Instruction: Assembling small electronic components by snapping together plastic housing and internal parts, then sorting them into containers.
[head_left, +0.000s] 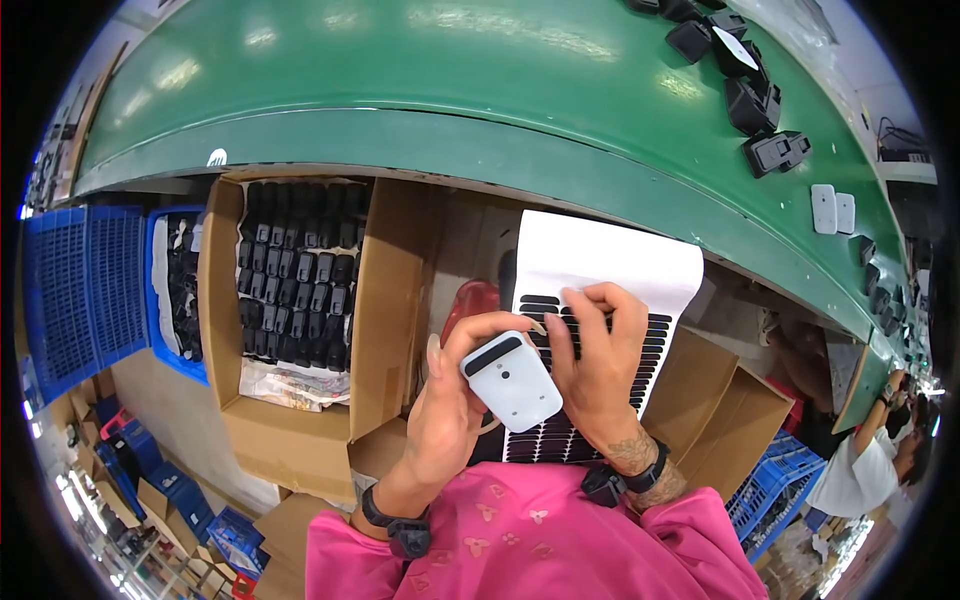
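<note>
A white rounded plastic cover with a black strip along its upper edge is held in my left hand, fingers wrapped round its side. My right hand is over a white sheet carrying rows of black oval stickers. Its thumb and index finger bend into a pinch at an upper row of stickers; whatever is between the fingertips is too small to make out. The sheet lies in front of my body, its top end by the bench edge, and both hands cover part of it.
A green bench runs across the far side, with black devices and two white covers at right. A cardboard box of black devices stands at left beside a blue crate. A person is at far right.
</note>
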